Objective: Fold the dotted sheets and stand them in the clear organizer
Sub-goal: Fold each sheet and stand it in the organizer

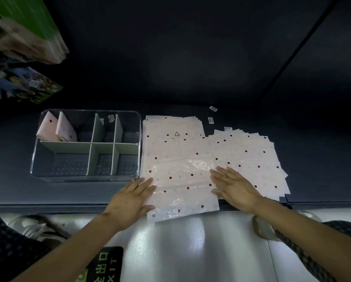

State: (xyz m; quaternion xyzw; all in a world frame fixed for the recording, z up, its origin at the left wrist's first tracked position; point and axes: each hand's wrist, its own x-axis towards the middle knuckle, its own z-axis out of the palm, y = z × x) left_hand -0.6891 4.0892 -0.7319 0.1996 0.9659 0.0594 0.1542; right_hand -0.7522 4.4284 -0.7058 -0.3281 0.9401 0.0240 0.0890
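Observation:
A pale pink dotted sheet (182, 188) lies on the dark shelf, its near edge hanging over the shelf's front. My left hand (129, 198) presses flat on its left edge. Flat on its right edge rests my right hand (235, 187). Under it lies a stack of dotted sheets (170, 139). A second fanned stack (252, 157) spreads to the right. The clear organizer (85, 174) with grey dividers stands to the left. Two folded dotted sheets (57, 129) stand in its far left compartment.
Small white labels (211, 120) lie on the shelf behind the stacks. Packaged goods (24, 86) hang at the upper left. Below the shelf's front edge (48, 206) is a shiny floor with a green exit sign (105, 265) and shoes.

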